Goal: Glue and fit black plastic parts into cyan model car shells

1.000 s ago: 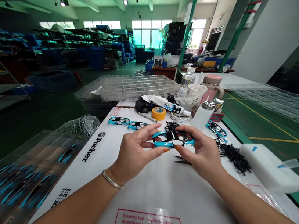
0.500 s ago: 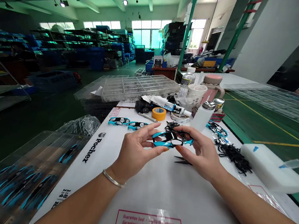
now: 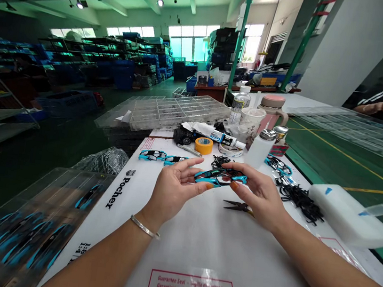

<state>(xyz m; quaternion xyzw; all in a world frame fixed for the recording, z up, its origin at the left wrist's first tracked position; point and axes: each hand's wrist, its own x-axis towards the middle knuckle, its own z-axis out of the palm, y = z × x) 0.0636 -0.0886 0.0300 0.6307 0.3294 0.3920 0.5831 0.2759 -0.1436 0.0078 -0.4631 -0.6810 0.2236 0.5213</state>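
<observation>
A small blue and black model car body [image 3: 220,178] is held over the white cardboard sheet [image 3: 199,239], pinched at both ends. My left hand [image 3: 174,189] grips its left end with thumb below and fingers above. My right hand [image 3: 258,195] closes on its right end. Small black snips [image 3: 237,207] lie on the sheet just under my right hand. Two more blue car bodies [image 3: 163,157] rest on the sheet beyond my left hand.
Yellow tape roll [image 3: 203,145], glue tube [image 3: 214,135], white squeeze bottle [image 3: 260,147] and cups stand at the back. Black plastic sprue bits [image 3: 299,199] lie right, beside a white foam block [image 3: 348,215]. Clear trays [image 3: 178,110] sit behind; another person's arm [image 3: 378,108] is far right.
The car body has tilted flatter and dropped slightly between my hands. My right hand shifted, uncovering the snips. The other person's arm at far right moved into view.
</observation>
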